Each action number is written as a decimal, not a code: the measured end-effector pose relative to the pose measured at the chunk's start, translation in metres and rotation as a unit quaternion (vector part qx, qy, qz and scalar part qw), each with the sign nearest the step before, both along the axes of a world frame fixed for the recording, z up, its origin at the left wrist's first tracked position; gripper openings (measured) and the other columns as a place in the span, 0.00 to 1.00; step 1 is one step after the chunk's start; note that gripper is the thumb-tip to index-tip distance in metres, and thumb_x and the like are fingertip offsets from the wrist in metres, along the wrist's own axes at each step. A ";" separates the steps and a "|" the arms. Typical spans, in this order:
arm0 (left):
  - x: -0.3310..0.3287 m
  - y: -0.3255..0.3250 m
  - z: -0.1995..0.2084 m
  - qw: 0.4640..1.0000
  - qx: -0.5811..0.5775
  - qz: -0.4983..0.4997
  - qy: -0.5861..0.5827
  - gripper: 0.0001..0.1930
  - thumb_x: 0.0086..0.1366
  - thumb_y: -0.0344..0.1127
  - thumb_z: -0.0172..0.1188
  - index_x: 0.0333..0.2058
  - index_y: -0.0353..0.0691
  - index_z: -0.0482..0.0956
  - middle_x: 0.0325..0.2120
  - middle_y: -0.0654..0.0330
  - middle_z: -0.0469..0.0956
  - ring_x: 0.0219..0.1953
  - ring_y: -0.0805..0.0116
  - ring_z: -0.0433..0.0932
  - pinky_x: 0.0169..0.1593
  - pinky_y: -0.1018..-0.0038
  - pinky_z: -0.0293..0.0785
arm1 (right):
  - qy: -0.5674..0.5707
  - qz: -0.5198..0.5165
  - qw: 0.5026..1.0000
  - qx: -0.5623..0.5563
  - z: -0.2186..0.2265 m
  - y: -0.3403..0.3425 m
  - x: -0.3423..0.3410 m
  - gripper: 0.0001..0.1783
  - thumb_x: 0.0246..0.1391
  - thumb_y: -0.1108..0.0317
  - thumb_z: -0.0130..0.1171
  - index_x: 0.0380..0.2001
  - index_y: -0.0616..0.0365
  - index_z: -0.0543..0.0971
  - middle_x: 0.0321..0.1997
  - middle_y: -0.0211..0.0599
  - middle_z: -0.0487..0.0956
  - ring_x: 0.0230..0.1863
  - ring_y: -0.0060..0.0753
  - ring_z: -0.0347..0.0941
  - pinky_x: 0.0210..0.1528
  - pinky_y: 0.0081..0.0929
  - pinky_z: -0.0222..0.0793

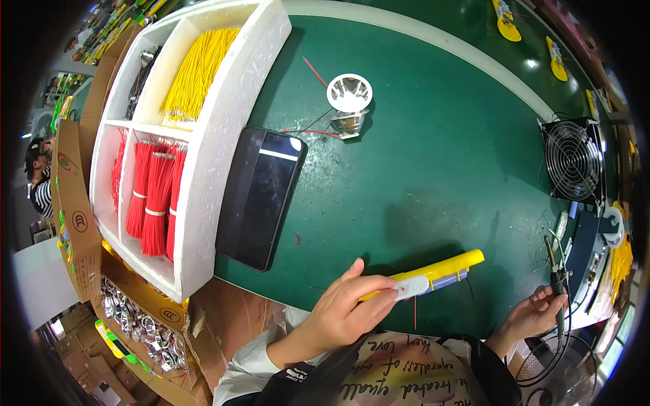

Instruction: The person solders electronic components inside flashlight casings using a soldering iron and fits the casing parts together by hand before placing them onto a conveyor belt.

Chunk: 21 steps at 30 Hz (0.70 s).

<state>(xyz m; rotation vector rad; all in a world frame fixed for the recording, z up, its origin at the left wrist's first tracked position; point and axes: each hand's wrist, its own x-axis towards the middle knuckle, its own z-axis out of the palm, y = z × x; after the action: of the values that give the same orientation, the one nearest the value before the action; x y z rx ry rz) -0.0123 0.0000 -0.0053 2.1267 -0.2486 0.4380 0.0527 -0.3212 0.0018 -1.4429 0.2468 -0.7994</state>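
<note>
My left hand (345,311) is closed around one end of a yellow plastic housing (467,258), above the near edge of the green table. A pale grey piece (411,287) and a blue cylindrical part (443,280) sit along the housing's near side. A thin red wire (415,314) hangs below it, and a dark one near its far end. At the right, my right hand (531,314) grips a soldering iron (556,279) by its dark handle, tip pointing up. The iron is apart from the housing.
Two shiny reflector cups (349,95) with red and black wires stand mid-table. A dark phone (261,199) leans near a white foam box (230,128) of red wires (156,203) and yellow wires (202,73). A fan (573,159) stands at right. Cartons (78,210) hold more reflectors (145,328).
</note>
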 end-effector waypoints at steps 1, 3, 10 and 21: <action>0.006 0.001 0.004 1.000 -0.001 -0.004 -0.002 0.18 0.46 0.24 0.68 0.38 0.39 0.74 0.41 0.55 0.73 0.38 0.61 0.78 0.56 0.53 0.68 | -0.002 -0.004 1.000 0.000 0.000 0.003 0.002 0.13 0.61 0.63 0.50 0.36 0.64 0.70 0.25 0.34 0.71 0.24 0.18 0.64 0.24 0.12 0.56; 0.018 0.004 0.012 0.998 -0.041 0.014 0.056 0.19 0.44 0.27 0.71 0.35 0.34 0.73 0.39 0.58 0.76 0.38 0.62 0.78 0.56 0.55 0.68 | -0.008 -0.013 1.000 -0.001 0.000 0.008 0.005 0.13 0.61 0.63 0.50 0.37 0.65 0.70 0.24 0.35 0.71 0.23 0.18 0.64 0.24 0.11 0.56; 0.021 0.004 0.010 0.997 0.054 0.031 0.049 0.22 0.40 0.33 0.74 0.33 0.40 0.73 0.40 0.56 0.78 0.42 0.57 0.77 0.55 0.53 0.66 | 0.056 0.039 0.998 0.018 0.015 0.025 0.026 0.12 0.61 0.65 0.51 0.41 0.64 0.70 0.25 0.35 0.72 0.23 0.18 0.65 0.24 0.12 0.58; 0.016 0.009 0.004 0.997 0.025 0.059 0.035 0.18 0.44 0.31 0.71 0.34 0.38 0.74 0.43 0.54 0.77 0.44 0.52 0.75 0.54 0.57 0.66 | 0.252 0.359 0.826 0.353 0.019 0.115 0.123 0.15 0.56 0.64 0.58 0.39 0.67 0.73 0.40 0.44 0.77 0.37 0.27 0.75 0.42 0.19 0.74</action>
<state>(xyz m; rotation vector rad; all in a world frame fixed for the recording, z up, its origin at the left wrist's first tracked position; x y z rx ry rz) 0.0035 0.0093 -0.0015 2.2094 -0.0964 0.4286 0.1762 -0.2062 0.0206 -0.8772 0.3241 0.3090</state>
